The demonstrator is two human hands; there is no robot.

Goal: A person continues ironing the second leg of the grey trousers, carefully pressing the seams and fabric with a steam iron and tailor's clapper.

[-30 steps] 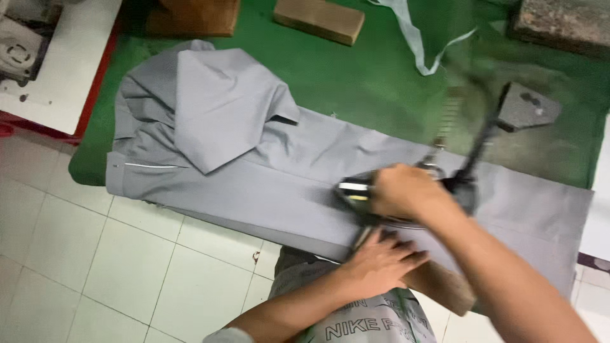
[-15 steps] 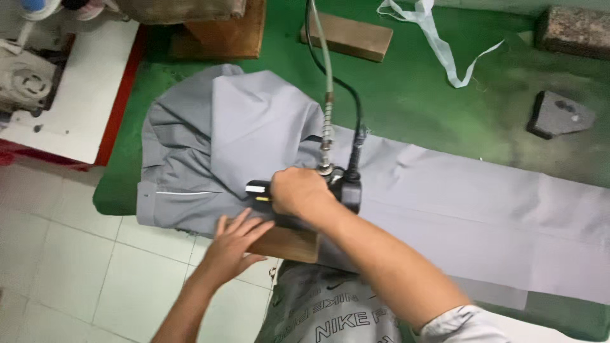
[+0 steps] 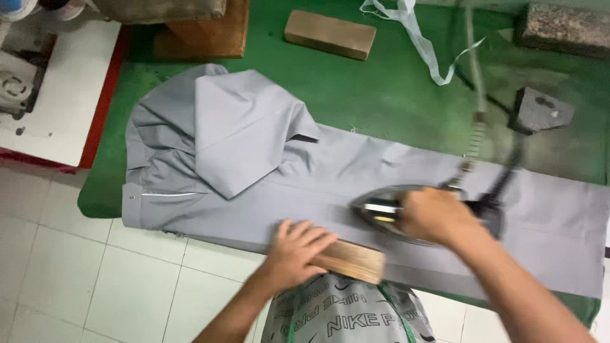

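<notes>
Grey trousers [image 3: 356,184] lie flat across the green felt-covered tabletop [image 3: 381,95], smooth woven cloth, one leg stretched rightward, the waist end folded over itself in a loose triangular flap at left. Right hand [image 3: 435,216] closed round the handle of a steam iron [image 3: 387,209], its metal sole shiny and pointed, resting on the trouser leg near the middle; the iron and its hose [image 3: 473,127] are motion-blurred, so detail is hard to read. Left hand [image 3: 298,248] pressed flat, fingers spread, on a rectangular wooden block [image 3: 352,260] at the near edge of the cloth, gripping nothing. A second wooden block [image 3: 329,33] sits well apart at the far side, beside a pale ribbon strip [image 3: 419,38]. A dark grey angular iron rest [image 3: 540,109] lies right. White tiled floor [image 3: 95,279] below; the trouser leg's right end is cut off by the frame.
</notes>
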